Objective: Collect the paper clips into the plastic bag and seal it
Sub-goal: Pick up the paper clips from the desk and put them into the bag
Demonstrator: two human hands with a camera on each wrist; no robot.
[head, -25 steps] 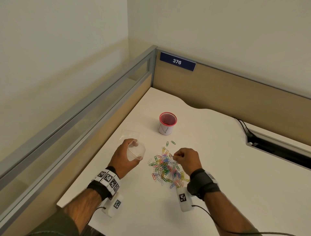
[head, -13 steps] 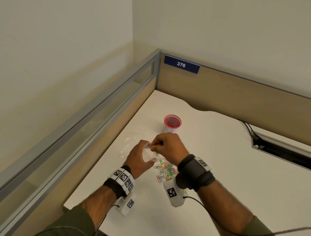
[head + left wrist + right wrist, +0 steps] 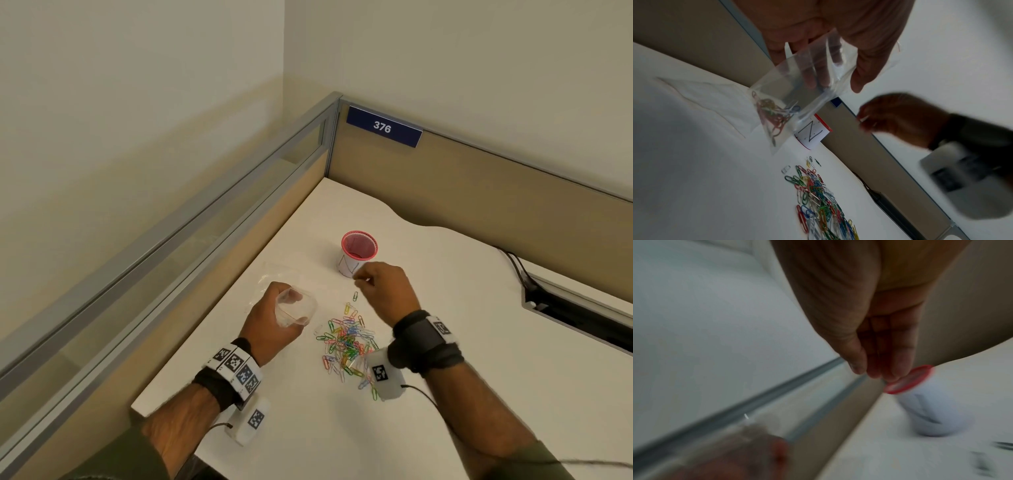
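Note:
My left hand (image 3: 274,322) grips a small clear plastic bag (image 3: 296,308) and holds its mouth wide, just above the white desk (image 3: 479,342). In the left wrist view the bag (image 3: 797,87) hangs from my fingers (image 3: 813,76) with several coloured clips (image 3: 774,116) in its bottom corner. A pile of coloured paper clips (image 3: 346,346) lies on the desk to the right of the bag. My right hand (image 3: 363,281) hovers beyond the pile, near a red cup. Its fingers (image 3: 890,353) lie close together with nothing visible between them; that view is blurred.
A red mesh cup (image 3: 359,250) with a white label stands behind the pile. Another flat clear bag (image 3: 277,274) lies on the desk beyond my left hand. Partition walls close off the left and back. A cable slot (image 3: 582,315) runs along the right.
My right hand went from the clip pile to the bag's mouth, then drew back right towards the red cup. The left hand kept holding the bag.

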